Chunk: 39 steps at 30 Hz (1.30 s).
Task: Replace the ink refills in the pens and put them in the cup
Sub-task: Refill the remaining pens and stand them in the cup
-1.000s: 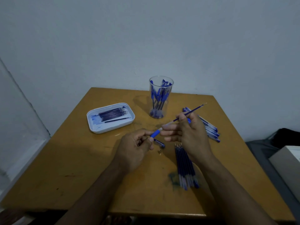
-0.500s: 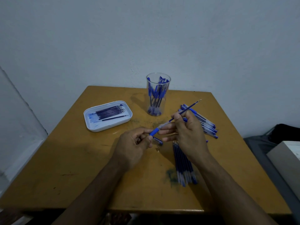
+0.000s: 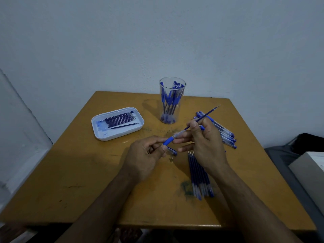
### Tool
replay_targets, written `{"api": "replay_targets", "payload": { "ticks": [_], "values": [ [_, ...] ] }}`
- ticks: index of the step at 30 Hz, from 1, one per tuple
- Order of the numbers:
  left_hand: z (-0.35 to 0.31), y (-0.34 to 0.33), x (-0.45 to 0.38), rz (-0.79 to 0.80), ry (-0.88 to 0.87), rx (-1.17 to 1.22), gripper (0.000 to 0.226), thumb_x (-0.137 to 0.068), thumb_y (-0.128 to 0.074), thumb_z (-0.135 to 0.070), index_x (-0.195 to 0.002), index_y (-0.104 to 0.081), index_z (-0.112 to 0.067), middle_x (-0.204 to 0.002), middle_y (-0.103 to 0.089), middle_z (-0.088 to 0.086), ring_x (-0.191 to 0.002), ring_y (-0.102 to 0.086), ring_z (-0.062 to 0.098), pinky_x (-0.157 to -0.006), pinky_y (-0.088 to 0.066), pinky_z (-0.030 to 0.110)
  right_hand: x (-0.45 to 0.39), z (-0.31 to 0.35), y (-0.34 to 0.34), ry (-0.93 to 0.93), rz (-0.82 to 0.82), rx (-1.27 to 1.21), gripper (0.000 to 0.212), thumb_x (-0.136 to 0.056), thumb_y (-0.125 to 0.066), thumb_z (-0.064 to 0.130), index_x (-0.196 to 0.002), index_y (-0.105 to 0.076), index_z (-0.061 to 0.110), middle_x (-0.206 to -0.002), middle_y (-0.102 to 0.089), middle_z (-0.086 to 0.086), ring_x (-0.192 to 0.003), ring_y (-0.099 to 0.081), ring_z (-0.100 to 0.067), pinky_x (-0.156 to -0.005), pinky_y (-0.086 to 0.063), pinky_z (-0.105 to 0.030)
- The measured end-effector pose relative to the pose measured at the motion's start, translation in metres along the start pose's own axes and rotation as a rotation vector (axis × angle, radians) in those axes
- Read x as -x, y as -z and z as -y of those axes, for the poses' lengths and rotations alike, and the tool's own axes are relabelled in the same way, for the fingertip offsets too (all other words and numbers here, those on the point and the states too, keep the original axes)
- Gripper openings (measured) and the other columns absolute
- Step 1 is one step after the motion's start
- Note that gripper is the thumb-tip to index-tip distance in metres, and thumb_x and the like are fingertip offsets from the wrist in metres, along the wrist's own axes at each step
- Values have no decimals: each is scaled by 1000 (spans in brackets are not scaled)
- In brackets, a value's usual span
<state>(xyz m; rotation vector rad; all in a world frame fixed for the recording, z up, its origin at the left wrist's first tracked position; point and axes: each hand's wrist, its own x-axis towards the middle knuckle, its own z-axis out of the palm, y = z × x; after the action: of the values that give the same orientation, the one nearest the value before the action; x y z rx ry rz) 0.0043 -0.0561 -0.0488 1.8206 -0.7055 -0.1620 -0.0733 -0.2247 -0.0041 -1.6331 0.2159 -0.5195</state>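
Observation:
My left hand [image 3: 145, 155] pinches the blue grip end of a pen barrel [image 3: 169, 140] above the table's middle. My right hand [image 3: 205, 142] pinches a dark blue refill [image 3: 206, 115] that sticks out of the barrel, its tip pointing up and to the right. A clear cup [image 3: 171, 100] with several blue pens stands behind the hands. A white tray [image 3: 98, 132] at the left holds several refills. A blue cap [image 3: 172, 151] and a small metal tip [image 3: 172, 159] lie under the hands.
A pile of blue pens [image 3: 226, 134] lies right of my right hand. A row of refills [image 3: 199, 178] lies on the wooden table [image 3: 78, 172] near the front. A white wall is close behind. A grey box [image 3: 310, 171] sits off the table's right edge.
Both hands keep their hold on the barrel and the refill. The view has tilted slightly, so the table sits a little lower in frame.

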Motion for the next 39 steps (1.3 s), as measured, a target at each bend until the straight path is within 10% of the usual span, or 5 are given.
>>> {"api": "replay_targets", "payload": {
  "ticks": [17,24,31,35,39],
  "values": [
    [-1,-3,3,13,-21,48,27,-97,-67,-18,-112,-68,-41,-82,-74,-7,-74,-67,8,-66,-56,27,2,-4,4,-155,90,-2,21,-98,-65,20,-95,-72,0,-86,-72,-20,-72,-69,-29,-48,-54,-33],
    [1,1,-2,-100,91,202,18,-100,-62,-16,-113,-68,-27,-78,-75,1,-57,-58,6,-53,-46,17,2,-4,4,17,168,707,16,-99,-65,30,-93,-77,22,-83,-72,8,-72,-61,1,-64,-45,-15],
    [-1,2,-2,-102,113,226,18,-101,-59,-14,-113,-68,-25,-79,-74,5,-55,-57,1,-54,-47,18,-3,7,-19,-136,576,1267,31,-100,-60,22,-130,-66,26,-122,-60,-1,-109,-59,-19,-94,-55,-36],
    [0,4,1,-56,80,163,21,-100,-62,-15,-107,-67,-33,-77,-74,0,-58,-59,-1,-58,-47,17,-1,4,-13,-88,456,1152,23,-99,-62,16,-120,-68,22,-113,-66,2,-102,-62,-14,-89,-55,-33],
    [0,6,4,16,39,72,23,-98,-65,-14,-107,-69,-34,-75,-73,-1,-59,-59,-3,-57,-47,15,3,4,5,-20,35,496,9,-101,-60,13,-100,-66,20,-85,-74,3,-62,-63,-6,-53,-47,-19]
  ]
}}
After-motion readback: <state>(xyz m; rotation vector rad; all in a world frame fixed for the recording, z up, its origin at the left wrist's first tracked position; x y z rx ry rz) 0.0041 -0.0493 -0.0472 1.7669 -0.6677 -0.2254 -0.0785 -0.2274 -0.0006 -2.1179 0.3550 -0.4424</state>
